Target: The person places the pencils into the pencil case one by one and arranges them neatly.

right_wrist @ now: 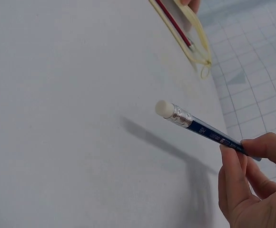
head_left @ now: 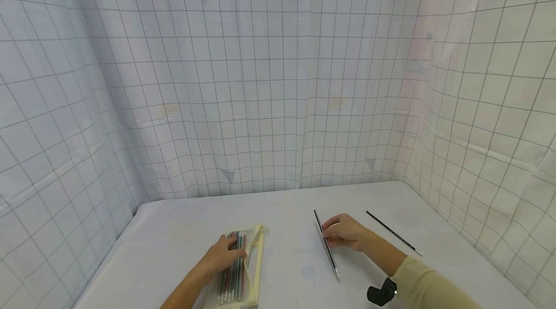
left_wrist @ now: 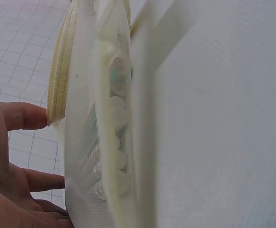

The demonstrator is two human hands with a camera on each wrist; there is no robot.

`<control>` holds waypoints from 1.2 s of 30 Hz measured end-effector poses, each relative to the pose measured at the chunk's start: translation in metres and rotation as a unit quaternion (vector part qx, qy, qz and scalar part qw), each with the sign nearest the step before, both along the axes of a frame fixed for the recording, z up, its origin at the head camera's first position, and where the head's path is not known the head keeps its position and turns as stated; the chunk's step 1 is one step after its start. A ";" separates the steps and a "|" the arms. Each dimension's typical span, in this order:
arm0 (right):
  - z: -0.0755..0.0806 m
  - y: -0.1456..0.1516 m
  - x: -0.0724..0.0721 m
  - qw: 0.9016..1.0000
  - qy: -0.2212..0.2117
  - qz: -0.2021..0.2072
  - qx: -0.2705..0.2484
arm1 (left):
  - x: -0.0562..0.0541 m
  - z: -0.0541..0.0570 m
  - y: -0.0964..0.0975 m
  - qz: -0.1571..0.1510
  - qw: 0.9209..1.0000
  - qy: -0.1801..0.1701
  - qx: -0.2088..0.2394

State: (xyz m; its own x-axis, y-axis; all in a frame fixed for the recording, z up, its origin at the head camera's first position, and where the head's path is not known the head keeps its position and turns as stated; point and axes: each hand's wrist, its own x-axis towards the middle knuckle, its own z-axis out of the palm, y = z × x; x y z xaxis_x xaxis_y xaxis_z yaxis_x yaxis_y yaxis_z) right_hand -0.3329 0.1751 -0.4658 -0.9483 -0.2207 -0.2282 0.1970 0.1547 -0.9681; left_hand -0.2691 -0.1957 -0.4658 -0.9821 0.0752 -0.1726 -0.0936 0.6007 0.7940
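Note:
A pale yellow-trimmed, see-through zip pencil case (head_left: 256,270) lies on the table, with several pencils (head_left: 232,280) inside. My left hand (head_left: 223,253) rests on it; in the left wrist view the fingers (left_wrist: 45,180) look fairly straight and touch the case and its raised zipper edge (left_wrist: 61,71). To the right, my right hand (head_left: 345,232) pinches a dark pencil (head_left: 331,253) between thumb and fingers. The right wrist view shows that pencil's white eraser (right_wrist: 164,109) and silver ferrule, held tilted above the table with its shadow below.
Another dark pencil (head_left: 393,231) lies on the white table (head_left: 295,212) to the right of my right forearm. A black device (head_left: 382,292) sits at the right wrist. Grid-patterned curtains (head_left: 278,82) stand behind the table and at both sides.

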 end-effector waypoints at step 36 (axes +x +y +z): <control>-0.007 -0.109 0.031 0.999 -0.006 0.042 0.004 | 0.002 0.004 0.000 -0.003 1.000 -0.003 -0.005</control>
